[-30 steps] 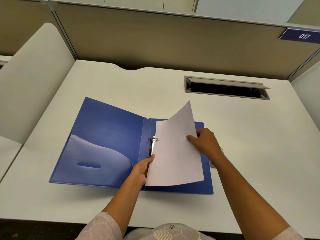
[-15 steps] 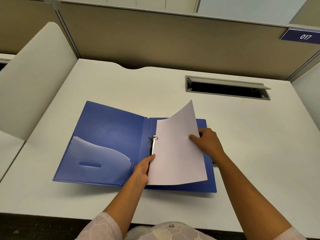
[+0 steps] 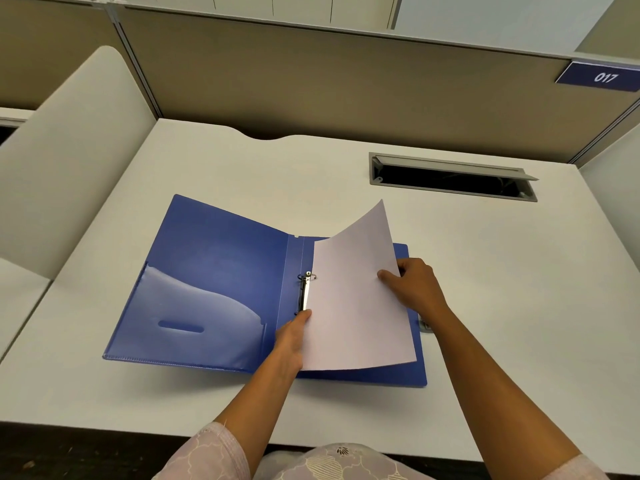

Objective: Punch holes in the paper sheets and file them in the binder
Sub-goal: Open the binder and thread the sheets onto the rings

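A blue binder (image 3: 221, 271) lies open on the white desk, with a clear pocket inside its left cover and a metal ring clip (image 3: 305, 292) at the spine. A white paper sheet (image 3: 353, 299) curves up over the binder's right half, its left edge at the rings. My left hand (image 3: 294, 336) pinches the sheet's lower left edge beside the clip. My right hand (image 3: 414, 285) grips the sheet's right edge, thumb on top. A small grey object (image 3: 425, 325), mostly hidden behind my right forearm, sits at the binder's right edge.
The white desk (image 3: 502, 306) carries a grey cable slot (image 3: 450, 176) with its lid up at the back right. Beige partition walls stand behind and on both sides. A blue plate reading 017 (image 3: 601, 77) hangs on the wall top right.
The hands, sheet and binder hold almost the same pose. The view has shifted slightly, so the binder appears a little further right.
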`<move>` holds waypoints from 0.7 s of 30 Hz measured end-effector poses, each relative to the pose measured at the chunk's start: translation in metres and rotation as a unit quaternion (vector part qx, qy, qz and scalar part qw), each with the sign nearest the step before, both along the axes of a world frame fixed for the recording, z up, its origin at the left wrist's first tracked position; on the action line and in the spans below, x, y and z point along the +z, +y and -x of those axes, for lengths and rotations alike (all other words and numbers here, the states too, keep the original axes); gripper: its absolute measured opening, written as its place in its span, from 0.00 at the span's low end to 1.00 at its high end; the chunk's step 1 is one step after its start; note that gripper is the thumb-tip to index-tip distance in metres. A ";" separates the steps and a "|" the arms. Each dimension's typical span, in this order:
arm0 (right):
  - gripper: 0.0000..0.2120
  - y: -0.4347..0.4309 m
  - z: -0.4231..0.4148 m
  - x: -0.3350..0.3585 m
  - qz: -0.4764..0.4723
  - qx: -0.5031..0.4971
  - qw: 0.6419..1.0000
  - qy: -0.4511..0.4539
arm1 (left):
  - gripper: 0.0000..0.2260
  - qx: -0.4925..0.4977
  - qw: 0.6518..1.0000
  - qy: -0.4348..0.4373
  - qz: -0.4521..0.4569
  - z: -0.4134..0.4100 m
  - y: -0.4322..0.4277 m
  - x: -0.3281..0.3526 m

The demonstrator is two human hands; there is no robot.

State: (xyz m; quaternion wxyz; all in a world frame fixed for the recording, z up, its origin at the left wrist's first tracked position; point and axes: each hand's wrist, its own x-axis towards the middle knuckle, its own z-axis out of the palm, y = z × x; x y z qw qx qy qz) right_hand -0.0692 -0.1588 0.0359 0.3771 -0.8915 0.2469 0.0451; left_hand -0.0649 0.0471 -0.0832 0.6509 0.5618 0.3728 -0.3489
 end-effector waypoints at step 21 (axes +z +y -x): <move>0.07 -0.010 0.014 -0.018 -0.087 -0.056 0.994 0.016 | 0.16 -0.016 0.998 0.026 0.061 0.001 0.003 0.012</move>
